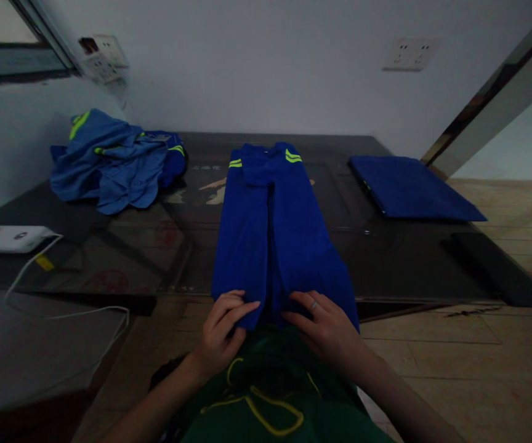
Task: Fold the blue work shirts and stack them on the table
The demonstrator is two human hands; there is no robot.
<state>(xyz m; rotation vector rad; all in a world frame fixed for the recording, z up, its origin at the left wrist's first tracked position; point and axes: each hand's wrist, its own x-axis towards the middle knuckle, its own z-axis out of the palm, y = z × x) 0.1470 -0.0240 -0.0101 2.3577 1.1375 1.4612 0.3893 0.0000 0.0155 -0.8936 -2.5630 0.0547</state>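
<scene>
Evidently, the blue work garment (pixel 246 240) lay lengthwise on the worktop (pixel 409 261), straight ahead of the fingers, its long axis running toward the wall (pixel 257 67) and its near end overhanging the edge. The left hand (pixel 223 329) and right hand (pixel 328 326) touched that end, about equally near; whether their fingers pinched cloth, I couldn't tell. Crumpled clothes (pixel 113 160) lay left, a folded blue garment (pixel 414 187) right.

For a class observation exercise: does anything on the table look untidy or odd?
The clothes heap on the left of the table looks untidy: it is crumpled, while the middle blue garment and folded blue cloth at right are neatly laid.
</scene>
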